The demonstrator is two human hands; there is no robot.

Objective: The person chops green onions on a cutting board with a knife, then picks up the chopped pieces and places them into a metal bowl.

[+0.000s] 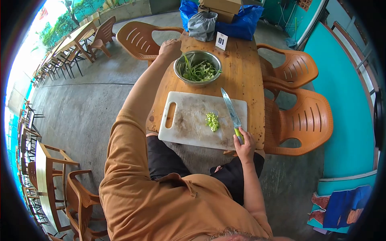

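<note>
My right hand [245, 145] is wrapped round the green handle of a knife [230, 108], whose blade points away over the right part of the white cutting board [191, 116]. A small pile of chopped green pieces [212, 121] lies on the board, left of the blade. Beyond the board stands a metal bowl [198, 83] with cut leafy greens [203, 71] in it. My left hand [170, 47] is stretched out past the bowl's left side, near the table's far left corner; its fingers look bent, and whether they hold anything is too small to tell.
At the wooden table's [241, 68] far end are a grey bag [202, 26], a cardboard box [221, 5], blue bags [245, 23] and a card marked 01 [221, 40]. Orange-brown chairs stand at the right [307, 118] and far left [138, 39].
</note>
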